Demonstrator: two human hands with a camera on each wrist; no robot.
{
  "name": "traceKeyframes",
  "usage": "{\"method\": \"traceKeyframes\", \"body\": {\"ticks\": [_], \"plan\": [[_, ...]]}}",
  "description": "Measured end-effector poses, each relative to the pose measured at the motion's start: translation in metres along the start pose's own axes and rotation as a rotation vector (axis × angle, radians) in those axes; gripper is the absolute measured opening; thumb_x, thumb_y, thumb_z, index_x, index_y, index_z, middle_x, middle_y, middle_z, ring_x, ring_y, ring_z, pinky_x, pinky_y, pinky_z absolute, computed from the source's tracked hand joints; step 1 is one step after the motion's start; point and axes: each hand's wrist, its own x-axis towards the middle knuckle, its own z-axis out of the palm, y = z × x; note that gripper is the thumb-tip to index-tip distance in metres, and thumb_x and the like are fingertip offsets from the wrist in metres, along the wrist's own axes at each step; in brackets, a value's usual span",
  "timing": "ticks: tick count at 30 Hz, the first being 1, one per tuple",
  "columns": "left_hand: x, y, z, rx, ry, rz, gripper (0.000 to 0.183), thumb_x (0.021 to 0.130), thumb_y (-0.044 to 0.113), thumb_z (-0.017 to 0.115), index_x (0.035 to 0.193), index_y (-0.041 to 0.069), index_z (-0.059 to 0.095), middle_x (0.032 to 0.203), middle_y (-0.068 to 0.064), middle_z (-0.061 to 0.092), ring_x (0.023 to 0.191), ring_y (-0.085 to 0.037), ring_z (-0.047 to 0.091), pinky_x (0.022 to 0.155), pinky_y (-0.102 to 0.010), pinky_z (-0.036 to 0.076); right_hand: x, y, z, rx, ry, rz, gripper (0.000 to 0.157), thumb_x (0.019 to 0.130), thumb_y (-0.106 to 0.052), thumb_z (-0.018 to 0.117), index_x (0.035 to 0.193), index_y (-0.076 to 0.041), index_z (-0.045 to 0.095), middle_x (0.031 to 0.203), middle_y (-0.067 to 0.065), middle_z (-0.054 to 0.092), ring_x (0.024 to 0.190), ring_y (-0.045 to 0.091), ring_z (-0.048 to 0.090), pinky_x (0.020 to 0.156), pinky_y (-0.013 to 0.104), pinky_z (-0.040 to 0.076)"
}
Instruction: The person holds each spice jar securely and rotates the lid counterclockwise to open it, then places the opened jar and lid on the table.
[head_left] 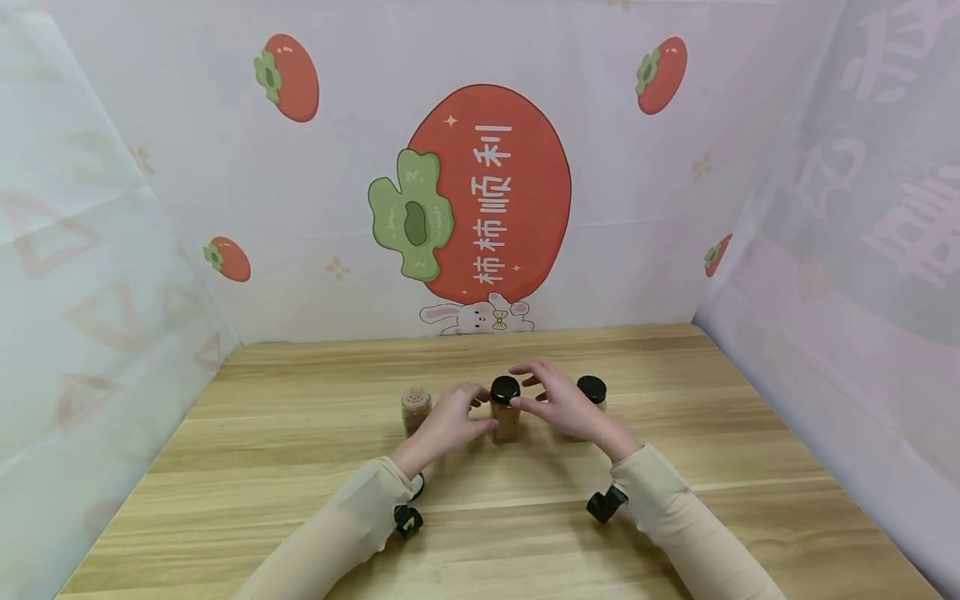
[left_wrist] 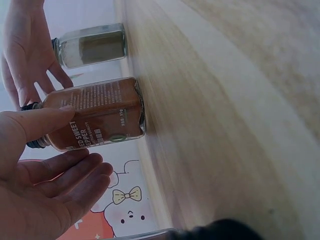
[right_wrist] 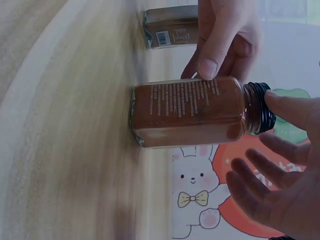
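A square glass spice jar of red-brown powder stands upright between the hands, its black lid on. Its label, partly legible in the left wrist view, reads "sweet pepper". My left hand is at the jar's left side, thumb overlapping the label and fingers loosely extended with a gap behind. My right hand comes from the right; its thumb lies at the lid's edge while the other fingers spread apart. To the left stands a jar with a perforated shaker top.
Behind the right hand stands another black-lidded jar, holding olive-brown powder. A round black-rimmed lid with a white face lies by the left wrist, partly covered by the sleeve. A printed cloth backdrop rises behind the wooden table.
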Motion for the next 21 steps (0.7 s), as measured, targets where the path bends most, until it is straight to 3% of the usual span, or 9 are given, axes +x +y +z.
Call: {"method": "traceKeyframes", "body": {"ticks": [10, 21], "plan": [[-0.001, 0.000, 0.002, 0.015, 0.004, -0.006, 0.039, 0.081, 0.024, 0.075, 0.111, 0.003, 0.063, 0.111, -0.012, 0.065, 0.101, -0.027, 0.062, 0.086, -0.037, 0.053, -0.007, -0.007, 0.010, -0.035, 0.171, 0.077, 0.043, 0.086, -0.027, 0.070, 0.120, -0.006, 0.056, 0.122, 0.012, 0.057, 0.108, 0.031, 0.060, 0.082, 0.047, 0.054], [-0.002, 0.002, 0.003, 0.017, 0.008, 0.000, 0.037, 0.081, 0.022, 0.075, 0.110, 0.003, 0.063, 0.110, -0.012, 0.065, 0.100, -0.027, 0.062, 0.085, -0.037, 0.053, -0.011, -0.011, 0.027, -0.041, 0.293, 0.118, 0.045, 0.079, -0.031, 0.077, 0.113, -0.008, 0.060, 0.115, 0.008, 0.061, 0.102, 0.026, 0.062, 0.075, 0.037, 0.056]]}}
